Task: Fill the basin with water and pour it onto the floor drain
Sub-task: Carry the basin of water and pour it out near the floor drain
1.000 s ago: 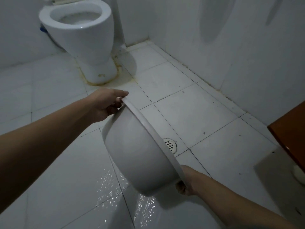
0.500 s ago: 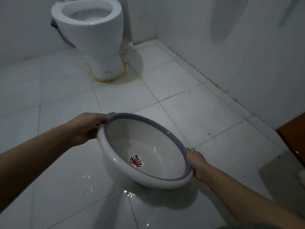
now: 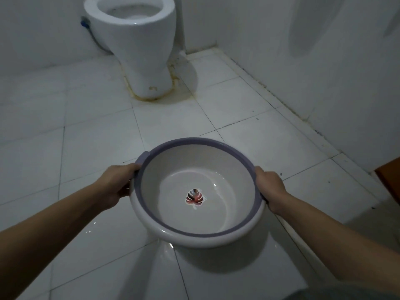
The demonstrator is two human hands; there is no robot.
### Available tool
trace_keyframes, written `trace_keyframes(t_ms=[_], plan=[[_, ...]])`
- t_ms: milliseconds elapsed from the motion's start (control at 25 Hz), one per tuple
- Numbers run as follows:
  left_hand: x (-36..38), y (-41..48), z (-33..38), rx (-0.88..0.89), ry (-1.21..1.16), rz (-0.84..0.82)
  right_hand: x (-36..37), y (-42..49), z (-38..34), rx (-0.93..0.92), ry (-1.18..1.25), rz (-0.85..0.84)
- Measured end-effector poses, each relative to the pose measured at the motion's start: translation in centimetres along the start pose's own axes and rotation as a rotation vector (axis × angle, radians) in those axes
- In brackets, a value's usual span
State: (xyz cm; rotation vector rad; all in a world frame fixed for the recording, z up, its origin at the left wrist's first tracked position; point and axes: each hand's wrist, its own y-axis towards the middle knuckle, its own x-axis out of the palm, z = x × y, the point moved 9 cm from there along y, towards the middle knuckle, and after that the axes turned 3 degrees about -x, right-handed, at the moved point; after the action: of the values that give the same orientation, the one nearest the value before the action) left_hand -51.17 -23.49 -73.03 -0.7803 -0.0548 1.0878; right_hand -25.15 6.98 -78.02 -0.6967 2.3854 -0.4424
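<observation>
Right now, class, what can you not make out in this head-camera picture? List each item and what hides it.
Head view:
1. Floor drain: not visible; the basin may cover it.
2. Fingers of the left hand and right hand: ends tucked under the basin's rim.
3. Brown object: cut off by the right edge.
4. Toilet: back cut off by the top edge.
</observation>
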Motion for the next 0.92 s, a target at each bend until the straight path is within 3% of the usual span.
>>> trace_keyframes(t_ms=[400,920], plan=[[-0.6,-1.0,-3.9,-0.073,-0.027,0.002,0.0,-0.5,-2.9,-0.132,-0.046,-0.014],[-1.5,-1.1,-4.5,-0.066,-0.106,-0.024,0.5,-1.7,-2.6,-0.152,-0.016,-0.03]])
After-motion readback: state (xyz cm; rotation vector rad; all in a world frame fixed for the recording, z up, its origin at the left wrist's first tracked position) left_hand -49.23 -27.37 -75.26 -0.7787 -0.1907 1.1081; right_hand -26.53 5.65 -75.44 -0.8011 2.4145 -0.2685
